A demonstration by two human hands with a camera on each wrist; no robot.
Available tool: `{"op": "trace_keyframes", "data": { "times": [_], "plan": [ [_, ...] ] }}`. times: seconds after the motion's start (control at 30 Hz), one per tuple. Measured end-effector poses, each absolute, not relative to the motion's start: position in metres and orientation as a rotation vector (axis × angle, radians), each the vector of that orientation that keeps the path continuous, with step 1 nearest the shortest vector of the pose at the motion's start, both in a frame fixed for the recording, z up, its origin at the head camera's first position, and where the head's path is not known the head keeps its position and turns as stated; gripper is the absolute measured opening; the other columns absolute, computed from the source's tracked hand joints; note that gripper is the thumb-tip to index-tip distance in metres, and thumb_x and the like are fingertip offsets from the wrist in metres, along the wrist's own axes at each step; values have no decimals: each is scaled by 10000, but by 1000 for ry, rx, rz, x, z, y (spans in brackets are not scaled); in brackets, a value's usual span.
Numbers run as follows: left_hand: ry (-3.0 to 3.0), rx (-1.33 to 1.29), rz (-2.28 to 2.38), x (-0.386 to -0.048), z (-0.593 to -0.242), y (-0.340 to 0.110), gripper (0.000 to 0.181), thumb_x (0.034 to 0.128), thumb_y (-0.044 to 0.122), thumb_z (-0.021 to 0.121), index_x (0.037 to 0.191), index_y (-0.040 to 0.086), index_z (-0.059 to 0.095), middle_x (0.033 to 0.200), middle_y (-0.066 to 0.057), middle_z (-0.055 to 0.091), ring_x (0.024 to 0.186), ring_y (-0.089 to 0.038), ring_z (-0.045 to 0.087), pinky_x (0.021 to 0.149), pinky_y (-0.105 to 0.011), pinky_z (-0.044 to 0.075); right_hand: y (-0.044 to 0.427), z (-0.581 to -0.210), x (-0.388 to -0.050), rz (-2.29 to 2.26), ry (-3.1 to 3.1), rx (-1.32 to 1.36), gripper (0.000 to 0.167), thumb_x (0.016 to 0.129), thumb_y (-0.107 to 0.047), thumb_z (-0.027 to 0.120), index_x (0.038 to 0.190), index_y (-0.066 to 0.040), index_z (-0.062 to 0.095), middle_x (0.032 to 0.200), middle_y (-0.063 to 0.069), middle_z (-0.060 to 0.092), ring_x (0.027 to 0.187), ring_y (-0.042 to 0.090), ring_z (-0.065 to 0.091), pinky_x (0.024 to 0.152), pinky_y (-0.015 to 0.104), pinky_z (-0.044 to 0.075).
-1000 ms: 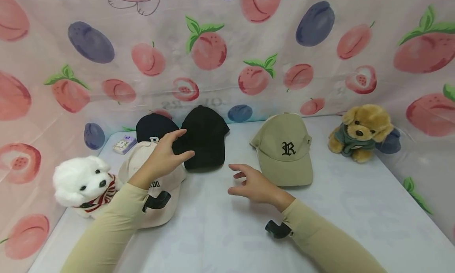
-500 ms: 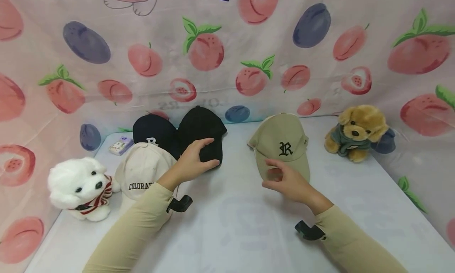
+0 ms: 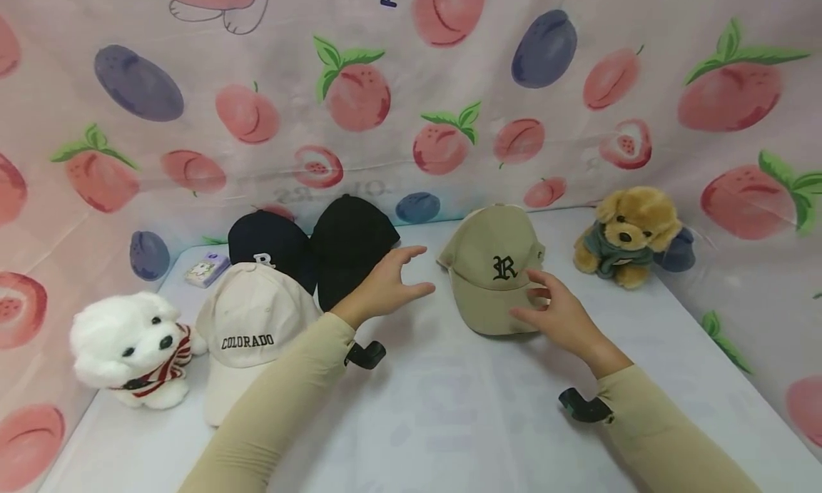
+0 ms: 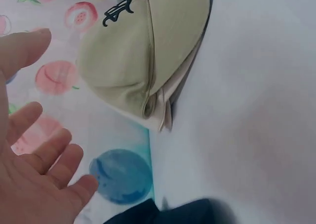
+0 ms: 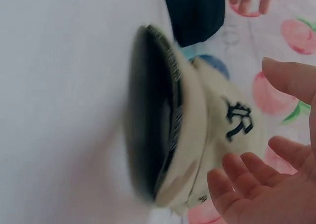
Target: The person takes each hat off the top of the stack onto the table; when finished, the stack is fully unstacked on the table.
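Observation:
An olive-khaki baseball cap (image 3: 491, 257) with a dark letter R stands on the white table, its brim toward me. My right hand (image 3: 561, 314) hovers over the right side of its brim, thumb and fingers spread apart, holding nothing. To the cap's left, my left hand (image 3: 388, 282) hangs in the air near the black cap (image 3: 347, 243), its fingers apart and holding nothing. In the left wrist view the khaki cap (image 4: 128, 51) lies ahead of the spread fingers (image 4: 54, 150). In the right wrist view, the khaki cap (image 5: 192, 120) shows its brim underside, beside the relaxed fingers (image 5: 247, 179).
A cream cap (image 3: 257, 314) lettered COLORADO and a navy cap (image 3: 270, 243) stand at the left, near a small purple box (image 3: 207, 270). A white plush dog (image 3: 131, 347) sits at the left edge, a brown plush dog (image 3: 626, 236) at the back right. A fruit-print curtain (image 3: 270, 65) hangs behind.
Both hands have moved to the right. The right hand has come over the khaki cap's brim, and the left has passed from the cream cap across the black cap. The view has shifted slightly.

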State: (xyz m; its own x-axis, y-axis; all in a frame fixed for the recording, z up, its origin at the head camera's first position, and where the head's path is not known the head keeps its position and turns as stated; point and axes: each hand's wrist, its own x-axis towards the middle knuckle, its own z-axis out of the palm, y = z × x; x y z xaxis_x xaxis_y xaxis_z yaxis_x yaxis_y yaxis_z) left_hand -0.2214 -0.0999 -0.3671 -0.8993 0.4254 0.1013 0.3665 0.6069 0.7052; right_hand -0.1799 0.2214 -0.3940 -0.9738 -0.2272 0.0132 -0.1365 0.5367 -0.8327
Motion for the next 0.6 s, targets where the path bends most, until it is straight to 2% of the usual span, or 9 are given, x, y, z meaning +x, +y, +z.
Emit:
{"op": "trace_keyframes", "data": {
  "times": [0.17,0.6],
  "plan": [
    [2664,666,1250,-237,-369,-80,716,925,320,738,1525,115,406,1527,-93,412,1359,-281,428,1075,-476,397,229,-399,-185,-1363,2712,-226,858,931,-255,733,1553,48,226,1539,301,288,1357,474,362,1031,614,381],
    [2588,523,1432,-269,-380,-47,673,950,269,711,1536,148,403,1554,-84,374,1404,-288,368,1080,-503,378,241,-417,-198,-1317,2699,-143,914,916,-305,748,1549,68,205,1554,314,256,1365,494,332,1047,621,353]
  ]
}}
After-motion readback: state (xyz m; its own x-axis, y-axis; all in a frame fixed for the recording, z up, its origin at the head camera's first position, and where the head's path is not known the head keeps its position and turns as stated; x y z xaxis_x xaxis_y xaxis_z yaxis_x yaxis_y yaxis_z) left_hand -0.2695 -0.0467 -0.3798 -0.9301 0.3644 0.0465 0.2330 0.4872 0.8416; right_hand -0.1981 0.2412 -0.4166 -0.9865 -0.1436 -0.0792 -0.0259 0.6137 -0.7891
